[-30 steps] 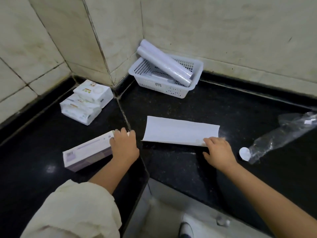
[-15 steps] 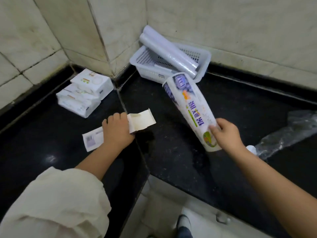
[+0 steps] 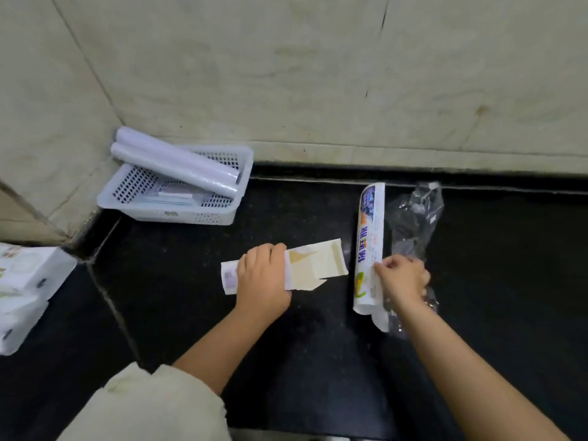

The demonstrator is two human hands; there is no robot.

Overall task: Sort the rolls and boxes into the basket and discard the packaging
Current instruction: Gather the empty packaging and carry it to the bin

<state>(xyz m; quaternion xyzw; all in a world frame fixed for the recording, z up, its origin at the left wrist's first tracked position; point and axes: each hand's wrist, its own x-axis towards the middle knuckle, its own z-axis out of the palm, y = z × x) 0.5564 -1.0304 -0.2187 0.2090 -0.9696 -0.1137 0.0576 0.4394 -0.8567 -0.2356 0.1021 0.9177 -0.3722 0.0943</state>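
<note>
A white perforated basket (image 3: pixel 191 218) stands in the wall corner with two white rolls (image 3: pixel 178 165) lying slanted across its rim and flat packets inside. My left hand (image 3: pixel 264 278) presses on an opened, flattened cardboard box (image 3: pixel 318 265) on the black counter. My right hand (image 3: pixel 402 280) pinches the edge of a printed paper wrapper (image 3: pixel 369 240) that lies lengthwise on the counter. Crumpled clear plastic packaging (image 3: pixel 416 218) lies right beside the wrapper, partly under my right hand.
White tissue packs (image 3: pixel 22 288) are stacked at the far left on the black counter (image 3: pixel 509 281). Pale tiled walls close the back and left. The counter's front edge runs along the bottom of the view.
My right hand swung the printed wrapper from mid-air down onto the counter beside the clear plastic. My left hand slid the flattened box to the right. The view shifted right.
</note>
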